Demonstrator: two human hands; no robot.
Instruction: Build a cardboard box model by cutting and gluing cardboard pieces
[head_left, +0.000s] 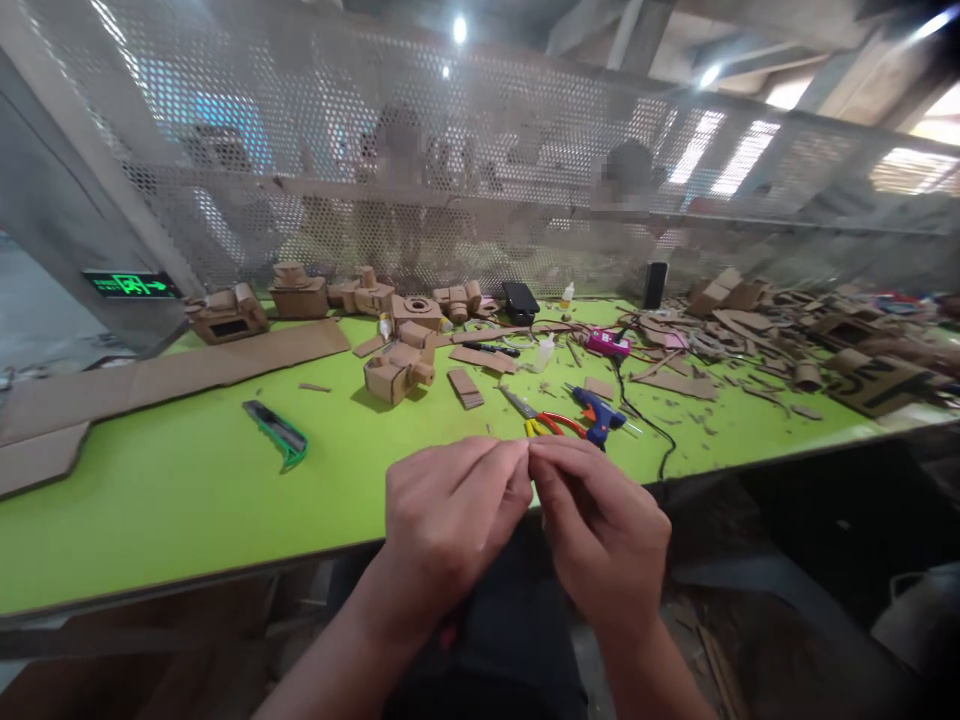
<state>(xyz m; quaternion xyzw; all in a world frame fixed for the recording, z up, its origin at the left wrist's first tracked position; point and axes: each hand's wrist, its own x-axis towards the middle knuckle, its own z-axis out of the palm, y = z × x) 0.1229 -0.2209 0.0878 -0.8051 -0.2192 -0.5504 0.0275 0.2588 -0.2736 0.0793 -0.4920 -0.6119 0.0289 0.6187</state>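
The left hand (457, 510) and right hand (607, 525) meet, pinched closed, at lower centre; whether they hold anything is hidden. The blue glue gun (598, 412) lies right of centre on the green surface (172, 500).

In front of me a lime-green surface (165, 530) runs towards a mesh (517, 170); I see a lit exit sign (129, 285) at left, bright windows (745, 158) at right, beams (847, 85) and lamps (460, 30) overhead

Knife (276, 430) on table (187, 505), left of cardboard model (391, 374); glue gun (598, 412) right of both.
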